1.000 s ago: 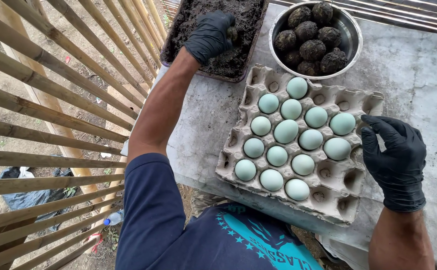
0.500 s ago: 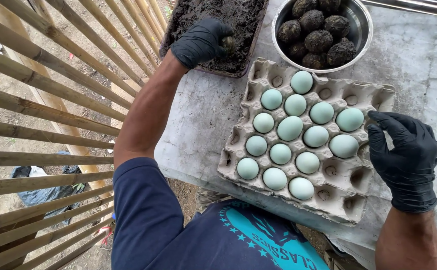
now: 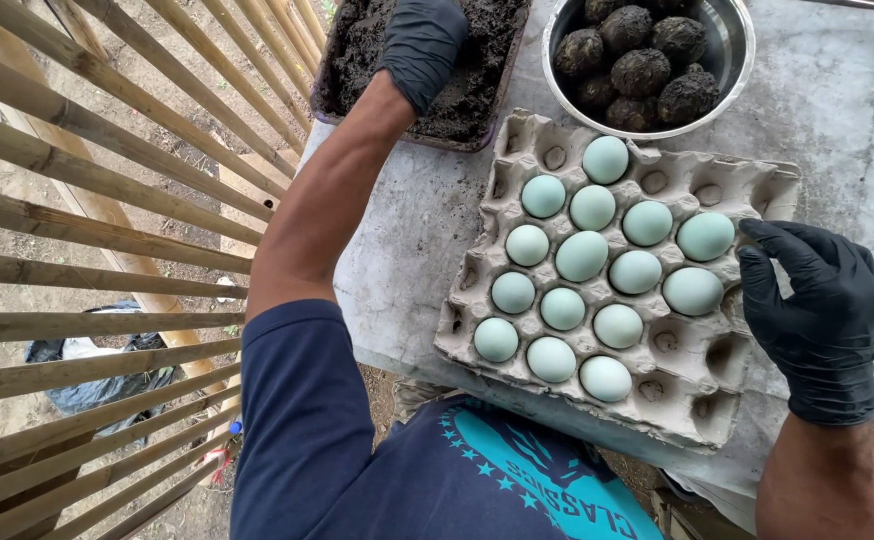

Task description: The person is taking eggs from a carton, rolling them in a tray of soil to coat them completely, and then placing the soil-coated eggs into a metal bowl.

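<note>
A grey cardboard egg tray (image 3: 697,385) lies on the table and holds several pale blue-green eggs (image 3: 582,255). My right hand (image 3: 817,310), in a black glove, rests at the tray's right edge, its fingertips touching the rightmost egg (image 3: 705,236). My left hand (image 3: 422,45), also in a black glove, reaches forward and presses into the dark mud in a shallow tray (image 3: 477,90). Whether its fingers grip any mud I cannot tell. A metal bowl (image 3: 732,45) at the top holds several mud-coated balls (image 3: 642,70).
The grey table top (image 3: 847,130) extends to the right of the bowl. A bamboo slat fence (image 3: 87,180) runs along the left, with bare ground and a dark plastic bag (image 3: 97,385) behind it.
The view has shifted, so everything sits lower and larger in frame. My left hand has pushed deeper into the mud tray. My right hand stays at the tray's right edge.
</note>
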